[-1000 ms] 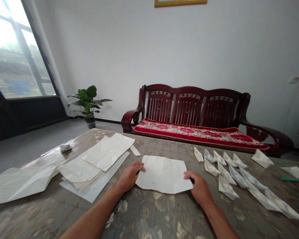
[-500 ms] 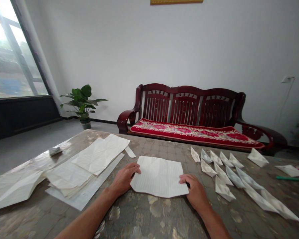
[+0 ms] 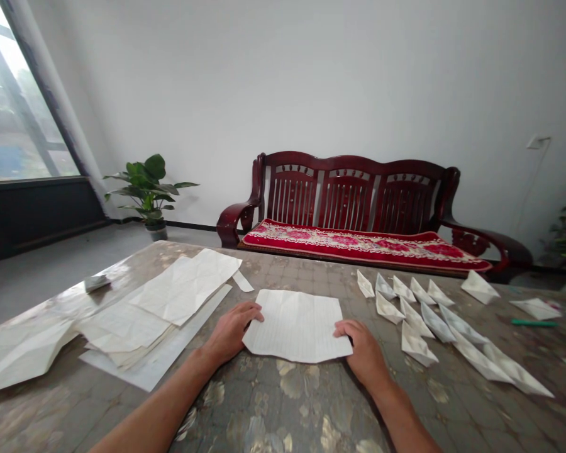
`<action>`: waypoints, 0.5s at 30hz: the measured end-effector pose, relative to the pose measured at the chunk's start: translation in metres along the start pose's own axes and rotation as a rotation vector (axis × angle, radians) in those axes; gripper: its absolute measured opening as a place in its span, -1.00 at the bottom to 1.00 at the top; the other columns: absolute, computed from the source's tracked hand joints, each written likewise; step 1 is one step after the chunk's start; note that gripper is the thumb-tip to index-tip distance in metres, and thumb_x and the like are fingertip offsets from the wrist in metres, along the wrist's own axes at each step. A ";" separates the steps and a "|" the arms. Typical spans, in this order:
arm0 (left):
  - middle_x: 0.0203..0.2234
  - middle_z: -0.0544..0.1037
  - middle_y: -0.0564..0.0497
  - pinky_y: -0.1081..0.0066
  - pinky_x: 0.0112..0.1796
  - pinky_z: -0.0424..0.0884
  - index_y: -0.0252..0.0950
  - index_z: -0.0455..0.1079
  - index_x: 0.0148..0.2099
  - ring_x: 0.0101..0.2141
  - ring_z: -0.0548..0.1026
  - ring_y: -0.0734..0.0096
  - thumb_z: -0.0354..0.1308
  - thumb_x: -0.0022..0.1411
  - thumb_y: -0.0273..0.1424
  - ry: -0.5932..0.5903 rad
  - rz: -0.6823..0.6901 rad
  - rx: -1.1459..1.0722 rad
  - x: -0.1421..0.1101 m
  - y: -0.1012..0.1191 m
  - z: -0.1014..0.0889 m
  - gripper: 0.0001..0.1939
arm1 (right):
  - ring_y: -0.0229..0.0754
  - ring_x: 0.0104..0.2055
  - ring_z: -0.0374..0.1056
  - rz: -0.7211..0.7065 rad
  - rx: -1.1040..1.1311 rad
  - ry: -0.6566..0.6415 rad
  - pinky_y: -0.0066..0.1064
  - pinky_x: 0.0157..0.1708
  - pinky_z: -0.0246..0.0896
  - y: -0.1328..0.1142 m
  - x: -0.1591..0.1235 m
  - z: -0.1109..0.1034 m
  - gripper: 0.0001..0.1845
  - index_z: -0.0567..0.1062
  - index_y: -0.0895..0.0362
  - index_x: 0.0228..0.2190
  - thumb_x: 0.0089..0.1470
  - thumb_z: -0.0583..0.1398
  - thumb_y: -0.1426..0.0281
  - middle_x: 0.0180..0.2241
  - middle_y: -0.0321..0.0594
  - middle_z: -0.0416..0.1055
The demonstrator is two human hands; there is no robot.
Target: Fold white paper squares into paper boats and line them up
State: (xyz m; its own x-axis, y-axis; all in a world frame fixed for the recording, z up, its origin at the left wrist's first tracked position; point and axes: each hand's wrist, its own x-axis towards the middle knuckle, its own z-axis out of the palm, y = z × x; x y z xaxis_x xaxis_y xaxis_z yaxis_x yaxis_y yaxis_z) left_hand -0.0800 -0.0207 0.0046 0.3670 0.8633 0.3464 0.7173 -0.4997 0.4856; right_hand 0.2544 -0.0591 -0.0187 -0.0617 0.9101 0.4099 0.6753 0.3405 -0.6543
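Observation:
A creased sheet of lined white paper [image 3: 298,326] is held between my two hands above the table. My left hand [image 3: 231,330] pinches its left edge, thumb on top and the other fingers partly under the sheet. At the opposite edge my right hand [image 3: 362,349] grips the paper in the same way. Several folded paper boats [image 3: 417,346] stand in rows to the right of my right hand. Left of my left hand lies a stack of loose, creased paper sheets [image 3: 170,296].
The patterned table [image 3: 264,402] spreads under everything. A narrow paper strip [image 3: 243,281] lies beside the stack, and a small grey object [image 3: 97,284] sits farther left. At right is a green pen-like stick [image 3: 532,323]. Behind the table stands a wooden bench [image 3: 349,189]; a potted plant [image 3: 153,189] is at left.
The view has shifted slightly, so everything appears a little farther left and higher. Both hands keep hold of the paper, with little other visible change.

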 end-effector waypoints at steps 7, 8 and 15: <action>-0.05 0.53 -0.01 0.36 0.00 0.35 -0.16 0.51 -0.23 -0.03 0.48 0.26 0.10 0.05 -0.57 -0.023 -0.006 0.036 0.001 0.001 -0.001 -0.72 | -0.06 -0.12 0.37 0.010 -0.014 -0.012 -0.30 -0.10 0.20 -0.003 0.001 -0.001 -0.77 0.51 0.04 -0.47 -0.11 0.09 0.52 -0.24 -0.19 0.52; -0.05 0.53 -0.01 0.36 0.00 0.35 -0.16 0.51 -0.23 -0.03 0.48 0.26 0.10 0.05 -0.58 -0.027 -0.007 0.040 0.001 0.002 -0.001 -0.72 | -0.06 -0.13 0.38 0.011 -0.013 -0.011 -0.30 -0.10 0.20 -0.003 0.001 -0.001 -0.77 0.51 0.04 -0.47 -0.11 0.09 0.52 -0.24 -0.19 0.52; -0.04 0.52 -0.02 0.37 -0.03 0.36 -0.16 0.50 -0.21 -0.03 0.48 0.26 0.10 0.06 -0.57 -0.022 0.005 0.045 0.000 0.002 0.000 -0.71 | -0.06 -0.12 0.37 0.009 -0.025 -0.025 -0.30 -0.09 0.19 -0.005 0.001 -0.002 -0.78 0.51 0.05 -0.46 -0.11 0.10 0.53 -0.23 -0.19 0.52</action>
State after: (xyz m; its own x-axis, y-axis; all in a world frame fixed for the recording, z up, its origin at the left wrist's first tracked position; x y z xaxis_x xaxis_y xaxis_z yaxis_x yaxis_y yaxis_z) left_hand -0.0784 -0.0215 0.0059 0.3828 0.8626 0.3307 0.7413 -0.5004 0.4473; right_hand 0.2529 -0.0603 -0.0140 -0.0735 0.9189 0.3875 0.6944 0.3261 -0.6415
